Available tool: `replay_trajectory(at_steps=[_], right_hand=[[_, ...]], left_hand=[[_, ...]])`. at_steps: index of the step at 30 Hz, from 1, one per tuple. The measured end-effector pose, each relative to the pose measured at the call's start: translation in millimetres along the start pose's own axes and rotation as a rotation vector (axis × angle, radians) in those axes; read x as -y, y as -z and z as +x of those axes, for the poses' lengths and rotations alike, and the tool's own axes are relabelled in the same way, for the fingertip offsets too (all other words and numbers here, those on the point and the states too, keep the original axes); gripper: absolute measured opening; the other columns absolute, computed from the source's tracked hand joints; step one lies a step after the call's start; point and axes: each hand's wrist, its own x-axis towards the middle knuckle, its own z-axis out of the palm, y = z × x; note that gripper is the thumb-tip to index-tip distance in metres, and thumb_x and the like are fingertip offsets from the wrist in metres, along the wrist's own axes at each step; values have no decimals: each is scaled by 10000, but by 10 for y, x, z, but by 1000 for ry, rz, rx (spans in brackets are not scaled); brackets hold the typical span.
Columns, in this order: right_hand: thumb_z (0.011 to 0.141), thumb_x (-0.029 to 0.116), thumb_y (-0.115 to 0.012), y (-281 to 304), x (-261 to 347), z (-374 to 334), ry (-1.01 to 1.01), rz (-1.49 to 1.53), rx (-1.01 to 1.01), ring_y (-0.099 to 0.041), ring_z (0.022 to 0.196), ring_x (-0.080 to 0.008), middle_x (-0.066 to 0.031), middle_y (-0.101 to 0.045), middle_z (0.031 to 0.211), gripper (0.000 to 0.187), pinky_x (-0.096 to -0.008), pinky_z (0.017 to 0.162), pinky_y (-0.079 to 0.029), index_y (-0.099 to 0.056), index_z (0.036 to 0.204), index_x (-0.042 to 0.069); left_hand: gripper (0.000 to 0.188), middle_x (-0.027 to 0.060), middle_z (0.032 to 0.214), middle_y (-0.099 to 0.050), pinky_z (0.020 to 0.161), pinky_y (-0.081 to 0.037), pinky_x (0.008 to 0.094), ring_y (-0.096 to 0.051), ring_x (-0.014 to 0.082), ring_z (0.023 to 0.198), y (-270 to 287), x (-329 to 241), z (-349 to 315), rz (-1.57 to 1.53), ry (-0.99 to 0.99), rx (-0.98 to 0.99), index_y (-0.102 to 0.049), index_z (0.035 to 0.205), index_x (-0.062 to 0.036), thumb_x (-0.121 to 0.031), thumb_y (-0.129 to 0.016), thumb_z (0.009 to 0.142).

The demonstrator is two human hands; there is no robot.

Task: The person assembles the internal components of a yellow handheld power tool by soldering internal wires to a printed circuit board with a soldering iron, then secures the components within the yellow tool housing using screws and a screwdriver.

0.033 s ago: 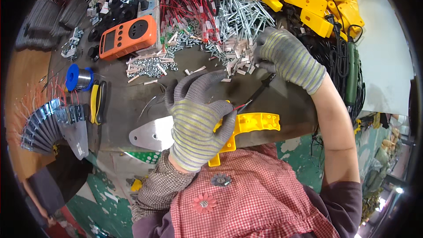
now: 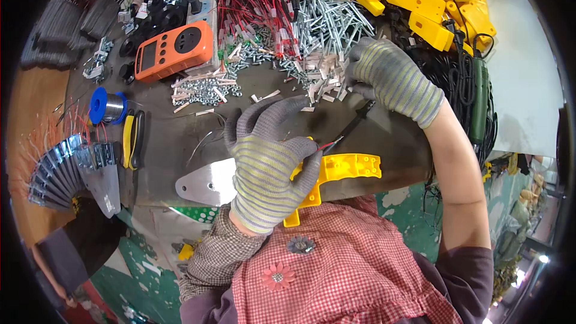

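A: Nearest us, the red-checked apron (image 2: 336, 264) is filling the foreground, 2 fabric flowers showing on it.

B: Just beyond, 1 flat metal plate (image 2: 204, 183) and 1 yellow handle piece (image 2: 348, 168) are poking out on either side beneath the left hand (image 2: 267, 165)!

A: And that hand's grip?

B: Pinching! Thumb and finger are holding the black cable (image 2: 355, 126) by its red lead, other fingers fanning out. The cable is slanting away over the worktop (image 2: 396, 144), its upper end reaching near the right hand (image 2: 390, 78).

A: Off to the left, yellow-handled pliers (image 2: 128, 138) are lying near a blue spool (image 2: 108, 106).

B: The right grip is curling beside the pale pieces (image 2: 324, 75); I can't tell whether it's grasping anything.

A: Farther back, an orange meter (image 2: 174, 54) is resting, long screws (image 2: 336, 12) are heaping up, and yellow parts (image 2: 426, 3) are crowding the far right!
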Motion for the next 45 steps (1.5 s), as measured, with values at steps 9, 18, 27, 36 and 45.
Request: replay_trajectory(at_steps=[9, 18, 27, 36, 45], right_hand=[[764, 156, -790, -64, 27, -53, 2, -81, -25, -693, 903, -355, -120, -689, 871, 155, -481, 832, -576, -723, 884, 86], [897, 1, -718, -7, 971, -458, -303, 1193, -383, -680, 959, -123, -13, -689, 982, 147, -301, 874, -552, -712, 1034, 55], [898, 16, -744, -33, 929, -439, -262, 1120, -337, -688, 964, -144, -28, -709, 997, 155, -309, 884, -554, -737, 1048, 56], [868, 41, -817, 26, 1019, -388, -263, 1081, -334, -718, 939, -160, -39, -748, 1019, 166, -322, 831, -579, -747, 1016, 65], [814, 56, -830, 120, 996, -342, -61, 255, -252, -720, 836, -230, -54, -701, 921, 166, -339, 750, -584, -742, 953, 82]], left_hand=[[86, 118, 1417, -649, 1205, -249, 600, -511, 388, 1380, -8, -11, 39, -17, -4, -6, -796, 852, -169, -228, -820, 794], [117, 74, 1409, -642, 1212, -237, 647, -497, 381, 1392, -50, 18, -28, -12, 38, 10, -794, 855, -210, -260, -815, 751], [128, 74, 1413, -637, 1214, -234, 656, -496, 383, 1386, -42, 9, 3, 11, 29, 7, -787, 841, -206, -278, -807, 737], [160, 138, 1435, -633, 1198, -287, 578, -528, 397, 1368, -8, -4, 6, 36, -29, 16, -786, 894, -168, -238, -856, 769], [133, 75, 1413, -637, 1213, -249, 661, -519, 371, 1370, -65, 37, -23, 27, -7, -10, -783, 829, -191, -280, -819, 737]])
